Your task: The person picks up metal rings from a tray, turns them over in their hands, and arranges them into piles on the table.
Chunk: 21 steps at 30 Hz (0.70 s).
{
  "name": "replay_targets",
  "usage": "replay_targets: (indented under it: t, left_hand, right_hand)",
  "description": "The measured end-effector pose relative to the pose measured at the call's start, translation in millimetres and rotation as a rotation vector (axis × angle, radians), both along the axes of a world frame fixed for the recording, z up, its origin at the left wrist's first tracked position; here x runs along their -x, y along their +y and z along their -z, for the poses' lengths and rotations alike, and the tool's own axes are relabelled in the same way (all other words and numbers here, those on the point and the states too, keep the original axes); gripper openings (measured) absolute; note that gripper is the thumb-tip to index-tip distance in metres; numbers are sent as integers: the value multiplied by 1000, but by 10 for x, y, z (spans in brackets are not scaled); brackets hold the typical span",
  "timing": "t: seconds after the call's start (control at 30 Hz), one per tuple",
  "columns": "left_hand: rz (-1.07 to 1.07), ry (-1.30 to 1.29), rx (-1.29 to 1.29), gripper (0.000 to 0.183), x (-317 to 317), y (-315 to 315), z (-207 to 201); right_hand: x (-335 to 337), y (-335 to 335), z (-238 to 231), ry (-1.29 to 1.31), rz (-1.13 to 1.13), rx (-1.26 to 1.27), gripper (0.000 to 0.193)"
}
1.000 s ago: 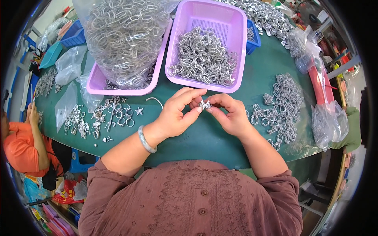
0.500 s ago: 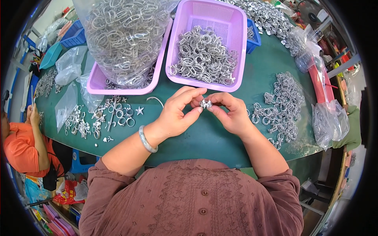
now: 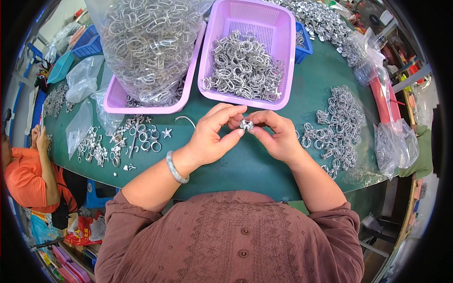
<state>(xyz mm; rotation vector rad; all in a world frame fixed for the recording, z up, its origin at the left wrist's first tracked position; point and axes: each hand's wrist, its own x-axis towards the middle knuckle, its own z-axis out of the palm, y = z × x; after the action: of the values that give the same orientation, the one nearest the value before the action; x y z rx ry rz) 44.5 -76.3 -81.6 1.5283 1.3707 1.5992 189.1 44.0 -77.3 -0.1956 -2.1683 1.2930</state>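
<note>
1. Metal piece (image 3: pixel 245 125), small and silvery, is sitting between the fingertips of both hands, above the near middle of the green table (image 3: pixel 226 174).
2. The left hand (image 3: pixel 210 134) is pinching its left side, thumb and fingers nearly closed; a pale bangle (image 3: pixel 173 167) is circling that wrist.
3. The right hand (image 3: pixel 278 137) is gripping the other side between thumb and forefinger, its remaining fingers curling inward.
4. Just beyond the hands, a purple basket (image 3: pixel 245 100) is holding a heap of silvery rings (image 3: pixel 245 68).
5. Left of it, a second purple basket (image 3: pixel 141 110) is supporting a big clear bag (image 3: pixel 151 47) bulging with metal loops.
6. A blue box (image 3: pixel 303 47) is standing just right of the first basket, and a heap of metal parts (image 3: pixel 314 23) is covering the far right.
7. To the right of the hands, a loose pile of loops (image 3: pixel 342 127) is spreading across the table.
8. To the left, a star-shaped piece (image 3: pixel 167 133) is lying near a curved strip (image 3: pixel 185 120).
9. At the far left, a co-worker in an orange shirt (image 3: pixel 32 177) is sitting beside the table.
</note>
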Motion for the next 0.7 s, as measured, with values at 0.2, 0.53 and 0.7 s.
replay_targets:
  t: [0.2,0.53,0.7]
  left_hand:
    - [-7,3,-6,44,0,1,11]
    - [-133,133,-1,42,-12,-10,-48]
    - [-200,156,149,32,-52,-44,-80]
  right_hand:
    - [1,2,12,4,-2,-3,14]
    - [4,5,26,27,21,-9,17]
    - [3,-2,-26,29,39,-184,21]
